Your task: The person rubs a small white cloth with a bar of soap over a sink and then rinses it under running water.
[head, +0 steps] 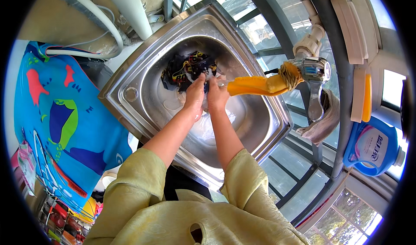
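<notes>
Both hands are close together over a stainless steel sink (130, 115). My left hand (195, 95) and my right hand (217, 93) grip a dark cloth garment (185, 71) with yellow and red print, which lies bunched on the basin floor. White suds cling to the cloth near my fingertips. A yellow cloth sleeve (253, 85), tied onto the metal tap (312, 69), reaches to my right hand, and water appears to run from its end. Shallow water and foam lie in the basin below my wrists.
A blue printed cloth (84, 115) hangs left of the sink, with wire hangers (45, 167) and a red brush (70, 180). At the right are a grey rag (321, 118), a blue detergent bottle (370, 147) and a metal window frame (295, 186).
</notes>
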Demonstrator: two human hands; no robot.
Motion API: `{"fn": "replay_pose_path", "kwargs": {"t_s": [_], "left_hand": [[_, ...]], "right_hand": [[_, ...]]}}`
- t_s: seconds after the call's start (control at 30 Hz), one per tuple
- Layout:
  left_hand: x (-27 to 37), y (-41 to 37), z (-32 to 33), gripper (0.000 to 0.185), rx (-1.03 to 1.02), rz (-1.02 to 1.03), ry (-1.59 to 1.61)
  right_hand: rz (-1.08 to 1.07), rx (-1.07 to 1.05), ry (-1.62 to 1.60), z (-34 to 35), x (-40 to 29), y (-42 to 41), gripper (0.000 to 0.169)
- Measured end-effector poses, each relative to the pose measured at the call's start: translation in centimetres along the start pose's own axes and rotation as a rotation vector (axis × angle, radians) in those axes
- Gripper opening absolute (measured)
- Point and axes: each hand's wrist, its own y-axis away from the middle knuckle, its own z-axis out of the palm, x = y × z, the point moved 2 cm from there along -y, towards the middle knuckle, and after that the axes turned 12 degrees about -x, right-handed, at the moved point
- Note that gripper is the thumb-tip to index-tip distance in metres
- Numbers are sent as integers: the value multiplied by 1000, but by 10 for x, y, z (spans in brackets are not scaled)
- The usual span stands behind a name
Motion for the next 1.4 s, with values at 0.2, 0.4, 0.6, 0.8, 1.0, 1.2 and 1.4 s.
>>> {"fn": "replay_pose_path", "kwargs": {"t_s": [0.2, 0.4, 0.6, 0.8, 1.0, 1.2, 1.4], "left_hand": [[26, -21, -6, 35, -41, 177, -30], [-4, 14, 7, 40, -267, 516, -487], [36, 18, 9, 29, -300, 1039, -1451], [44, -3, 23, 11, -388, 1205, -1415], [37, -8, 33, 9, -223, 999, -1204], [27, -14, 31, 24, -41, 773, -1019], [31, -11, 24, 18, 62, 603, -832]], "right_hand": [[-275, -81, -197, 19, -24, 48, 35], [301, -147, -668, 4, -12, 1, 51], [292, -702, -1466, -4, -17, -4, 65], [294, -704, -1307, -9, 4, -9, 58], [195, -541, -1172, 7, 19, -23, 58], [228, -541, -1154, 14, 29, -30, 48], [529, -548, -1194, 11, 7, -17, 64]]}}
